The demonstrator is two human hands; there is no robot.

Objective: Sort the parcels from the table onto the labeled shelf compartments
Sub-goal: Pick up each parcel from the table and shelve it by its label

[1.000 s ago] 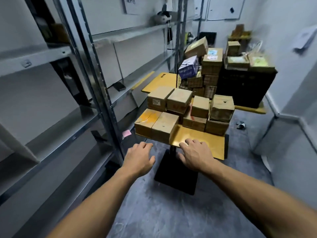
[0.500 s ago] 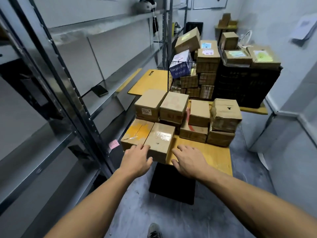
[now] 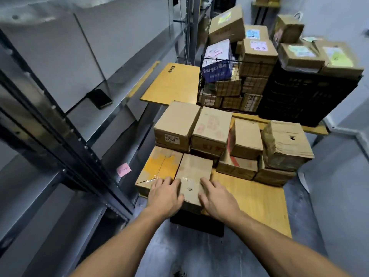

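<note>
Parcels (image 3: 246, 136) crowd the far half of the bench (image 3: 251, 202), about ten brown cartons stacked two high. None that I can see has reached the shelf (image 3: 127, 80) at the left, so the sorting looks to be at or near its start, with nearly the whole pile left to move. More cartons fill a wire basket (image 3: 217, 90) and top a black crate (image 3: 305, 96) further back; whether they belong to this job I cannot tell. A pink label (image 3: 124, 170) sticks to the shelf frame, its writing too blurred to read, and a dark flat object (image 3: 99, 98) lies on one shelf board. The step in hand seems to be picking up the front parcel (image 3: 194, 172), which sits at the near edge of the bench, touching a yellow-stained parcel (image 3: 159, 166) on its left. The left hand (image 3: 164, 194) lies on its left top edge, over the seam between the two cartons, fingers spread and nearly straight. The right hand (image 3: 217, 198) lies likewise on its right top edge, fingers extended and slightly apart. Both hands touch the carton's top without curling round it, so no grip is made and the parcel rests on the bench.
</note>
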